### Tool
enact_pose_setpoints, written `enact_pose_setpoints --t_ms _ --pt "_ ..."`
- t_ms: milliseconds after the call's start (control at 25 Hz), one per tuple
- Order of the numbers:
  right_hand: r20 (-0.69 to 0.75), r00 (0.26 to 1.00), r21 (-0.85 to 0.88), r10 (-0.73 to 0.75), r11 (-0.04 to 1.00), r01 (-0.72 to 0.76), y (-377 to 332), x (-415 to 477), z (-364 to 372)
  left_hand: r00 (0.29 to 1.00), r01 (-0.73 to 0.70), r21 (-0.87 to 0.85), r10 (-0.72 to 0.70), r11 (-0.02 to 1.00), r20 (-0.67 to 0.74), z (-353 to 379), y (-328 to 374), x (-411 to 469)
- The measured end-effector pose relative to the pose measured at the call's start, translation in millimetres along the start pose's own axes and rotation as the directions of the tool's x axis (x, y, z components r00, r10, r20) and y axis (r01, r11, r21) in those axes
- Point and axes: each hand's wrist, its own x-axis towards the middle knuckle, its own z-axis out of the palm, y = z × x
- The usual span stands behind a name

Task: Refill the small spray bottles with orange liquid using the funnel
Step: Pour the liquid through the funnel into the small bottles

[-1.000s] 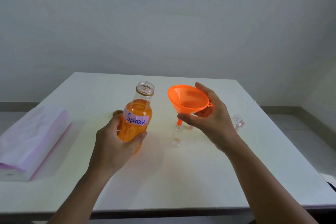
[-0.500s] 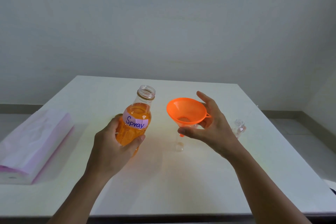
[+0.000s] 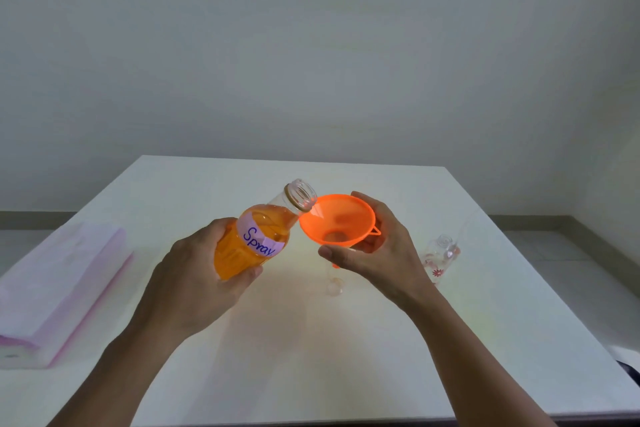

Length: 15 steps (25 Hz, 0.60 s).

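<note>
Orange-filled clear plastic bottle [image 3: 252, 243] leans toward a round orange plastic funnel [image 3: 337, 220].
Left hand [image 3: 194, 284] grasps the bottle; right hand [image 3: 384, 253] holds the funnel, fingers curled round it — small clear spray bottle [image 3: 335, 286] just below that grip.

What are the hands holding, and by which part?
Left hand grips the orange-liquid bottle round its lower body. Right hand holds the funnel by its cone, thumb under the near rim.

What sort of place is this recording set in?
Probably a plain indoor room set up for the task: a white table before a bare wall, a hand-labelled bottle and a funnel.
</note>
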Motion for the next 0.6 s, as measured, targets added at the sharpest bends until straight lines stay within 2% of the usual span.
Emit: enact_pose_setpoints --t_ms 320,600 --pt "0.003 1.000 0.017 0.017 1.000 -0.017 0.1 0.8 -7.7 0.998 -0.064 0.230 0.065 0.971 0.001 -15.5 6.5 21.8" --pt "-0.025 0.999 0.061 0.023 0.998 -0.022 0.1 2.8 -13.3 0.998 -0.058 0.290 0.059 0.955 0.006 -21.0 6.5 30.9"
